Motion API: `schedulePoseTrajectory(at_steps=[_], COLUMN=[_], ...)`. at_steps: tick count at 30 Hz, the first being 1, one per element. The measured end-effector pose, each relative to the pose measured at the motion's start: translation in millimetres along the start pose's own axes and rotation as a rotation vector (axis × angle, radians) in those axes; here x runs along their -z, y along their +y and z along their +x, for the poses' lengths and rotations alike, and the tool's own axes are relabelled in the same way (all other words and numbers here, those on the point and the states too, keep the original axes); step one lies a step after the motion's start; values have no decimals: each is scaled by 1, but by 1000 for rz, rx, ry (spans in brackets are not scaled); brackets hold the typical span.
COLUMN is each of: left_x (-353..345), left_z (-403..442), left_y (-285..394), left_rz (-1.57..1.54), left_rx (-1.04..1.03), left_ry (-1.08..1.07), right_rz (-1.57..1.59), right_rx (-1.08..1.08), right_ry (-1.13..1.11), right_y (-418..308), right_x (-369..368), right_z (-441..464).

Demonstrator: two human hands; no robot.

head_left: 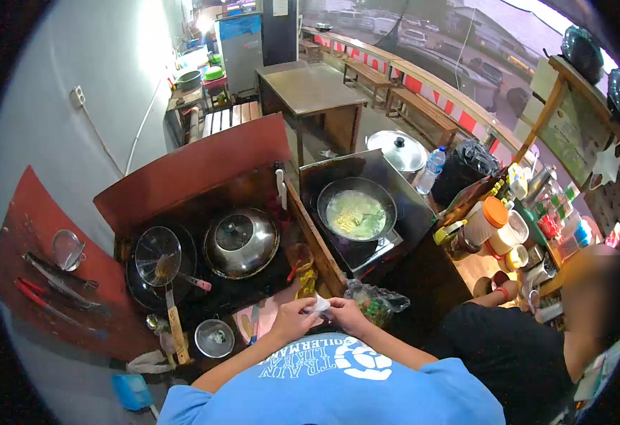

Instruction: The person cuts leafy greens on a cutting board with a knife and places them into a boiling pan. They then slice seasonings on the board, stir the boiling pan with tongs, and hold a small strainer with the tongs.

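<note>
Two bare hands meet just in front of the person's blue shirt (352,389): the left hand (294,320) and the right hand (350,317) pinch a small white piece (320,304) between their fingertips. It may be paper or plastic; it is too small to tell. Below them lies a pink cutting board (245,320), with a knife (255,326) on it beside the left forearm. Just beside the right hand sits a clear plastic bag (379,303) with something green in it.

To the left rests a round strainer (214,338). Beyond, a wire skimmer (158,255) lies over a dark pan (140,287), near a lidded pan (242,243). Farther forward, a wok (323,205) holds cloudy liquid with yellow strands. At right, another person in black (501,347) reaches toward a counter of jars (481,221). Past the stoves stand a metal table (313,86) and wooden benches (423,110).
</note>
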State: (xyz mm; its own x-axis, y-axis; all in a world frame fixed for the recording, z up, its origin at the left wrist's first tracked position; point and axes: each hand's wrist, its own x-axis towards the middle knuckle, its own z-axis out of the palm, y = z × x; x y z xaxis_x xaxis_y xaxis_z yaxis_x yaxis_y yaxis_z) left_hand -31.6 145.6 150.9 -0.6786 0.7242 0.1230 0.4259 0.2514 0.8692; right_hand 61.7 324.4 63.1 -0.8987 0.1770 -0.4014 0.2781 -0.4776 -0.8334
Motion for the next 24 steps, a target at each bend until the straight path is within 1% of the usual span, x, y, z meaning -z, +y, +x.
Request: schedulePoseTrajectory(at_steps=[2,3,4,6,8,10,11,13,14,16,17,19,21,24], left_x=[0,-5,-4,-3,-5,-4,-6,-9,-8,-6,-8,-12,-10,-10], left_z=[-4,-3,-4,-3,-1,-1,-1,-2,-2,-2,-2,-3,-3,-2], left_y=[0,-15,-16,-14,-19,-19,-20,-22,-22,-20,-24,-30,-26,-23], left_rz=[-34,39,34,35,1,-19,-18,-2,0,4,6,29,44,38], left_rx=[24,-32,-28,25,-14,61,60,62,60,129,127,90,95,98], left_ry=[-30,12,12,15,32,49,49,126,122,12,4,74,74,82], right_rz=[-16,-5,-7,-97,-147,-254,-271,-264,-258,-258,-261,-242,-264,-254], right_rx=[-35,-21,-26,-12,27,38,85,94,103,96,86,92,141,125], right_ry=[15,-6,-5,-65,-89,-155,-169,-185,-200,-197,-197,-174,-136,-114], right_y=[-3,-3,-9,-25,-28,-38,-32,-27,-25,-22,-21,-22,-31,-11], right_x=[-3,-5,-10,-17,-20,-21,-18,-14,-13,-10,-10,-13,-16,-5], right_z=[-2,-3,-7,-14,-15,-20,-17,-13,-11,-9,-8,-10,-15,-3])
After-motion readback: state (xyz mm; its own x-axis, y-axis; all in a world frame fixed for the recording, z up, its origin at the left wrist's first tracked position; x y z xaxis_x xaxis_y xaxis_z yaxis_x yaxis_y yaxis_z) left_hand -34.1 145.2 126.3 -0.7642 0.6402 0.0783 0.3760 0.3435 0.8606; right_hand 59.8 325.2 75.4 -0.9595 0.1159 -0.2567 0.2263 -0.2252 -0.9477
